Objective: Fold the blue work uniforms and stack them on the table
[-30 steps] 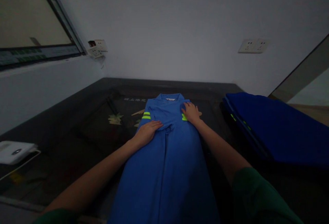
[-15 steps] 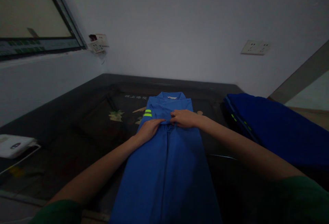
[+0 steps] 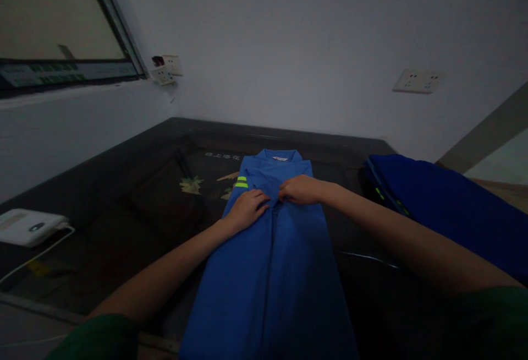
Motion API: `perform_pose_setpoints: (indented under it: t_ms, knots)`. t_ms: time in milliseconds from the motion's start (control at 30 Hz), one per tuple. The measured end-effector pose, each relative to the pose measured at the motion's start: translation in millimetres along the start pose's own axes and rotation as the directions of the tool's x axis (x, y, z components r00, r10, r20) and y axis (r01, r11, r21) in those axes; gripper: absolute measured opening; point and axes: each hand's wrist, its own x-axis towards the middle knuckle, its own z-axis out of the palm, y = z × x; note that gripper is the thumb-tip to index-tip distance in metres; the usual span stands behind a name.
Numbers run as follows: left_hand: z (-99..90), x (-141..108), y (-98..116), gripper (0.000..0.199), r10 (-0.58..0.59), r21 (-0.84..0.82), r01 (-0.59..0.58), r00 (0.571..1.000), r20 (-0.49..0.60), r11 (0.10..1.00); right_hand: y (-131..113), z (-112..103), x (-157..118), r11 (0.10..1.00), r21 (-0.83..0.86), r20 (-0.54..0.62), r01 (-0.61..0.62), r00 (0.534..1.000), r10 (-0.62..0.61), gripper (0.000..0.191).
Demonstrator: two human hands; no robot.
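Note:
A blue garment [image 3: 270, 288] lies lengthwise on the dark table, its collar at the far end and a yellow-green striped band on its left side. My left hand [image 3: 247, 208] rests on the fabric below that band, palm down with fingers spread a little. Just right of the centre line, my right hand [image 3: 300, 190] pinches the fabric between bent fingers. A small gap separates the two hands.
Folded darker blue clothing [image 3: 449, 206] is stacked on the right. A white device [image 3: 33, 228] with a cable sits at the left edge of the dark table [image 3: 136, 184]. Sockets [image 3: 417, 81] are on the wall behind.
My left hand has lifted its fingers off the fold it was pressing and lies flatter, more spread. My right hand stays at nearly the same spot on the garment. The view has shifted slightly.

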Motion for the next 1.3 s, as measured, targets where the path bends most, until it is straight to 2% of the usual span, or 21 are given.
perform_pose_setpoints:
  t_ms: [200, 300, 500, 667, 767, 867, 1000, 1167, 1300]
  knots:
    - [-7.3, 4.3, 2.7, 0.012, 0.079, 0.031, -0.077, 0.994, -0.08, 0.997, -1.7, 11.0, 5.5, 0.957, -0.276, 0.017, 0.085, 0.996, -0.083, 0.027]
    - [-12.0, 5.2, 10.1, 0.01, 0.095, 0.135, -0.081, 0.991, -0.099, 0.988, 0.6, 8.8, -0.1, 0.95, -0.296, 0.005, 0.096, 0.995, -0.099, 0.03]
    - [-14.9, 5.3, 15.7, 0.017, 0.031, 0.166, -0.027, 0.999, -0.025, 0.986, 9.6, 2.7, -14.3, 0.996, -0.04, -0.049, 0.08, 0.995, -0.082, 0.037]
    - [-12.6, 4.1, 14.5, 0.024, 0.015, 0.197, -0.021, 0.999, 0.032, 0.98, 23.7, 19.2, -9.7, 0.973, 0.204, -0.132, 0.105, 0.988, -0.079, 0.032]
    - [-10.9, 2.9, 13.9, 0.021, 0.02, 0.199, -0.033, 0.997, 0.069, 0.98, 30.4, 35.4, -3.2, 0.918, 0.371, -0.197, 0.141, 0.978, -0.071, 0.027]
    - [-10.8, 1.8, 14.5, 0.018, 0.01, 0.192, -0.031, 0.994, 0.108, 0.981, 33.8, 50.9, 2.6, 0.82, 0.538, -0.248, 0.195, 0.966, -0.067, 0.023]
    - [-10.1, -0.2, 14.8, 0.021, 0.019, 0.175, -0.044, 0.989, 0.145, 0.984, 35.3, 66.8, 8.5, 0.712, 0.662, -0.324, 0.235, 0.946, -0.011, 0.021]
    - [-4.0, -3.7, 13.3, 0.036, 0.013, 0.091, -0.018, 0.998, 0.054, 0.996, 33.6, 82.7, 16.4, 0.612, 0.755, -0.394, 0.236, 0.909, 0.135, 0.023]
    - [-1.0, -4.5, 10.8, 0.027, 0.032, -0.04, -0.031, 0.999, 0.024, 0.999, 29.6, 88.8, 20.0, 0.597, 0.768, -0.41, 0.231, 0.893, 0.183, 0.02]
